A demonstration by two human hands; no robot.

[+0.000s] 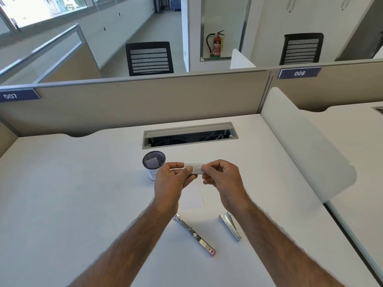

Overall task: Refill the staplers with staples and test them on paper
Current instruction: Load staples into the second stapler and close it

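I hold a small staple box (196, 168) above the white desk (72, 193), its printed label facing me. My left hand (172, 181) pinches its left end and my right hand (222, 179) pinches its right end. Below my hands lies a small white sheet of paper (193, 198). Nearer to me, a metal stapler (194, 235) with a pink end lies flipped open flat along the desk. A second, smaller silver stapler (231, 225) lies to its right, closed.
A black mesh pen cup (153, 167) with grey paper inside stands just left of my hands. Behind it is an open cable tray (189, 135) in the desk. A white divider (306, 146) borders the desk on the right, a beige partition (134, 100) at the back.
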